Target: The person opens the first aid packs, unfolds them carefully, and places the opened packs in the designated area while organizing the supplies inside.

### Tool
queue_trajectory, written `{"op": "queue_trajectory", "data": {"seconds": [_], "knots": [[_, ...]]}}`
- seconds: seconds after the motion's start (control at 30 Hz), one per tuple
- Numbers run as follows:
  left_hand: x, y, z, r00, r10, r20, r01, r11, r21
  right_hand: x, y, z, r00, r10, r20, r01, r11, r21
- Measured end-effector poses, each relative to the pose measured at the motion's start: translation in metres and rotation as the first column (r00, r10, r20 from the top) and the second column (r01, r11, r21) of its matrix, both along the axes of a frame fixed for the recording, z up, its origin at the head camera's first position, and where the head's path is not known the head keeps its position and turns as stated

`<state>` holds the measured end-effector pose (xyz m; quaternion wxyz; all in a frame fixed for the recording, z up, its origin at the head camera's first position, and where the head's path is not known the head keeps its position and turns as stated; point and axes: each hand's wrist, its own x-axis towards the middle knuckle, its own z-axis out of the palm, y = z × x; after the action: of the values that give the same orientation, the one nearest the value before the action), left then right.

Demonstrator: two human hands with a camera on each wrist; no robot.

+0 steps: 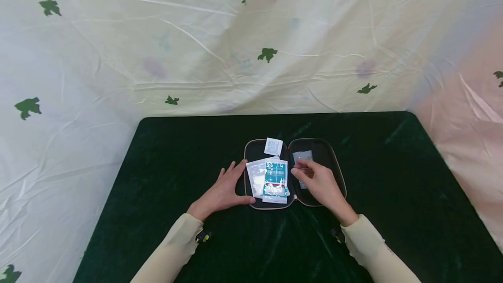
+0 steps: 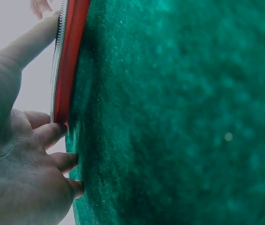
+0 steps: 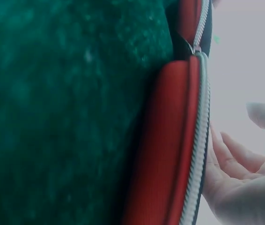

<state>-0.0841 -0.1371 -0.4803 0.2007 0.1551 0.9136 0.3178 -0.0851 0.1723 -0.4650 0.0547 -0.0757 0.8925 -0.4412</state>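
An unzipped case (image 1: pixel 320 151) lies spread flat, dark inside; the wrist views show its red outer shell (image 3: pixel 158 154) and pale zipper (image 3: pixel 199 126). My left hand (image 1: pixel 224 190) rests at its left edge, fingers extended and spread, with the thumb on the near corner. In the case's left half, a white-and-teal packet (image 1: pixel 276 180) overlaps white packets (image 1: pixel 256 178), and a small white sachet (image 1: pixel 273 146) sits at the far edge. My right hand (image 1: pixel 320 182) hovers over the right half, its fingers loosely bent and thumb apart. A clear packet (image 1: pixel 302 155) lies partly hidden beneath it.
Dark green velvety cloth (image 1: pixel 188 156) covers the table. Behind and beside it hangs a pale curtain (image 1: pixel 220 73) printed with green birds and leaves. Dark straps (image 1: pixel 202 236) sit around the sleeved wrists.
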Motion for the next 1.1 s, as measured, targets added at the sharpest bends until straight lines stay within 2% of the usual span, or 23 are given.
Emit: {"op": "queue_trajectory", "data": {"seconds": [0.53,0.73,0.93,1.1], "knots": [[0.002,0.001,0.002,1.0,-0.001,-0.006,0.001,1.0,0.016,-0.008,-0.016,0.0,0.998,0.048,0.049,-0.05,0.997,0.054],[0.001,0.001,0.0,1.0,0.0,-0.007,0.0,1.0,0.019,-0.013,-0.023,-0.001,0.996,0.034,0.084,-0.041,0.995,0.094],[0.001,0.0,0.001,1.0,-0.007,-0.006,0.007,1.0,0.013,-0.015,-0.028,-0.002,0.996,0.035,0.082,-0.047,0.987,0.151],[0.001,0.0,0.001,1.0,-0.008,-0.009,0.008,1.0,0.02,-0.015,-0.03,-0.003,0.997,0.035,0.067,-0.045,0.987,0.154]]}}
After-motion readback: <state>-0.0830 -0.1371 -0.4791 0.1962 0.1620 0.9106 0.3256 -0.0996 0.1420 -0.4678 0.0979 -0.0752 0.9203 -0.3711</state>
